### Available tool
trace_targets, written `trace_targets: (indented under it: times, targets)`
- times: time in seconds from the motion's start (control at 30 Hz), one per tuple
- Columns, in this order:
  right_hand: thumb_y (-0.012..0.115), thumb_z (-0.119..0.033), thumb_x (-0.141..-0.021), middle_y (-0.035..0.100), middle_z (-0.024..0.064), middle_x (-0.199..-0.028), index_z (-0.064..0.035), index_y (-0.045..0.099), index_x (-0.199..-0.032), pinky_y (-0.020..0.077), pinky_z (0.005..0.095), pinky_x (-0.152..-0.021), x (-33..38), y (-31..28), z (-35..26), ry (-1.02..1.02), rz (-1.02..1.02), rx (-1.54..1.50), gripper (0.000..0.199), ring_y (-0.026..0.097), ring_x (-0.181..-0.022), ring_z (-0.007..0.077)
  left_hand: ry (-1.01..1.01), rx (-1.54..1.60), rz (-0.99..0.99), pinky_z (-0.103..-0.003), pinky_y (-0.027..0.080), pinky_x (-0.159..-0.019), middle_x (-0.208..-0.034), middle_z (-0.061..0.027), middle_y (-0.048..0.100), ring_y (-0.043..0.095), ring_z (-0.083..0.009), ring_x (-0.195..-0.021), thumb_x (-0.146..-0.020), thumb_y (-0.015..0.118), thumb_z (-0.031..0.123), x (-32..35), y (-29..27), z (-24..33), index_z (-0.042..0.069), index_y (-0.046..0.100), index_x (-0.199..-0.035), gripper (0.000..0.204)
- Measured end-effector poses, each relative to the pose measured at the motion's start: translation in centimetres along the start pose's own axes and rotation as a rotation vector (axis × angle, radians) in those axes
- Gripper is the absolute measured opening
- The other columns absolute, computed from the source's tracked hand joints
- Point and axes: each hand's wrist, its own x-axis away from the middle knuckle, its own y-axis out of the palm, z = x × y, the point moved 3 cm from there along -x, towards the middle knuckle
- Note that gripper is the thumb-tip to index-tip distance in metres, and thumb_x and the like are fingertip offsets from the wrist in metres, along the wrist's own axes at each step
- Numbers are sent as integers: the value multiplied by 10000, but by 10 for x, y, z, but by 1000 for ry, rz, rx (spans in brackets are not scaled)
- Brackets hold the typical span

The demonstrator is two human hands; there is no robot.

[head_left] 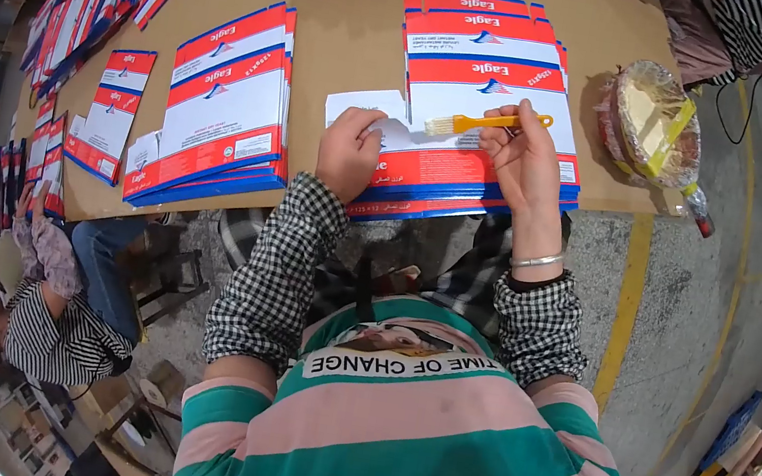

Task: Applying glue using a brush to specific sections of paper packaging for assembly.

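In front of me lies a stack of flat printed carton blanks in red, white and blue. My right hand pinches a paintbrush by its yellow handle. The brush's pale bristles point left, over the white part of the top blank. My left hand is closed at the stack's left edge, its fingers curled beside a white flap. What lies under those fingers is partly hidden.
A plastic-wrapped bowl of pale paste stands right of the stack on the brown table. More carton stacks lie to the left, others at the far edge. A person in a striped top sits at left; another striped sleeve shows far right.
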Motion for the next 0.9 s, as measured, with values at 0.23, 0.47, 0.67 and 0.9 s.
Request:
trace_targets:
  times: [0.23,0.47,0.67,0.9]
  targets:
    - [473,-291,-926,607,138,-806,-3,518,-880,509,233,-612,-21,8,12,14,70,198,295,605,-622,130,-15,155,176,-268,470,-634,-862,-116,582,592,-192,-750,-762,530,-75,16,7,-4,-6,586,-872,140]
    - [448,-259,-936,602,116,-799,-4,527,-851,479,228,-620,-34,12,21,66,45,320,280,567,-606,108,-49,155,148,-227,465,-630,-930,-107,599,581,-152,-754,-758,515,-99,16,1,3,-19,599,-857,153]
    - [438,-223,-937,595,109,-795,-10,522,-854,469,234,-625,-37,18,20,61,7,416,243,554,-609,110,-61,141,142,-223,461,-639,-943,-101,599,579,-146,-765,-751,524,-102,15,0,7,-19,605,-863,162]
    - [455,-208,-925,608,101,-792,-14,534,-856,460,217,-616,-35,17,23,57,-33,442,221,561,-617,100,-73,130,122,-230,465,-654,-951,-111,602,589,-166,-803,-745,531,-102,15,-1,7,-16,608,-868,168]
